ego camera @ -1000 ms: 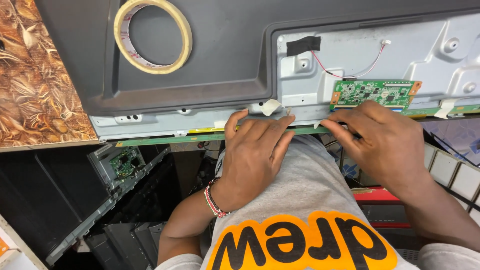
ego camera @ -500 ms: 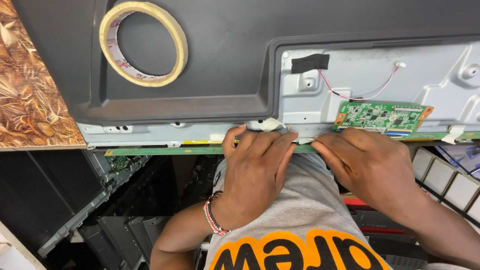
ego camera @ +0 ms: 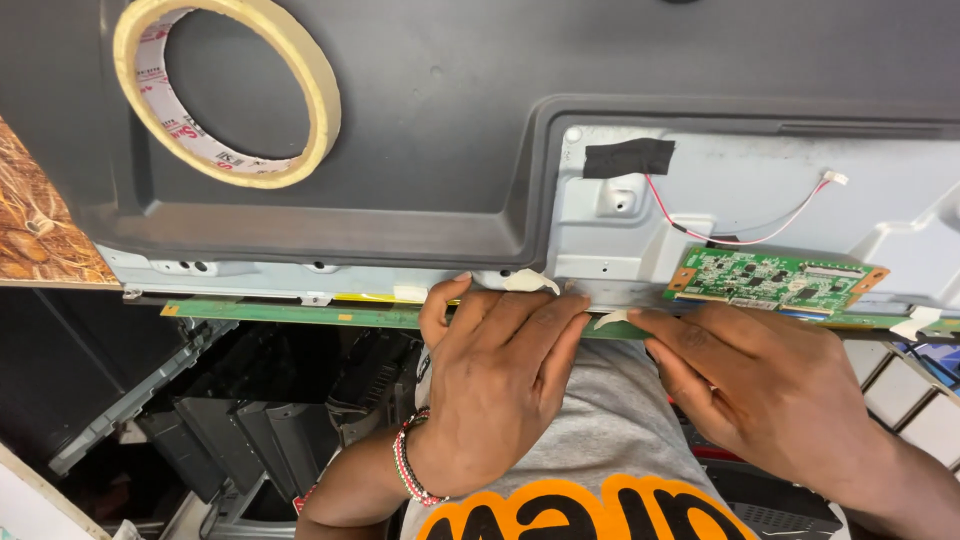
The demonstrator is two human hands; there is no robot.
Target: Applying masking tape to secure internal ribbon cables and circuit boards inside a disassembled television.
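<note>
Head view, read from near to far. Showed nearest a grey shirt (ego camera: 610, 440) with orange lettering and a beaded bracelet (ego camera: 408, 470) at the left wrist. Found the left hand (ego camera: 495, 370) spread flat and unclenched, grasping nothing, fingertips pressed down on the long green strip board (ego camera: 290, 312) along the near edge of the metal chassis (ego camera: 720, 190). Found the right hand (ego camera: 760, 385) just to the right, fingers stretched out, index tip touching a small white tape tab (ego camera: 610, 319); could not tell whether the thumb beneath pinched that tab or only pressed it. Placed the tab between the two hands, on the strip, right at the right fingertips and just beside the left ones, with a second white tab (ego camera: 530, 281) just beyond the left fingertips. Judged as best handled with even, light pressure from the flat left hand to steady the strip, and fingertip work only at the tab, clear of the thin strip's edge. Showed farther off a small green circuit board (ego camera: 775, 280) to the right, a red and white wire (ego camera: 740, 238), a patch of black tape (ego camera: 628, 157), then the dark back cover (ego camera: 430, 120) and, far left, a roll of masking tape (ego camera: 322, 95) lying on it.
</note>
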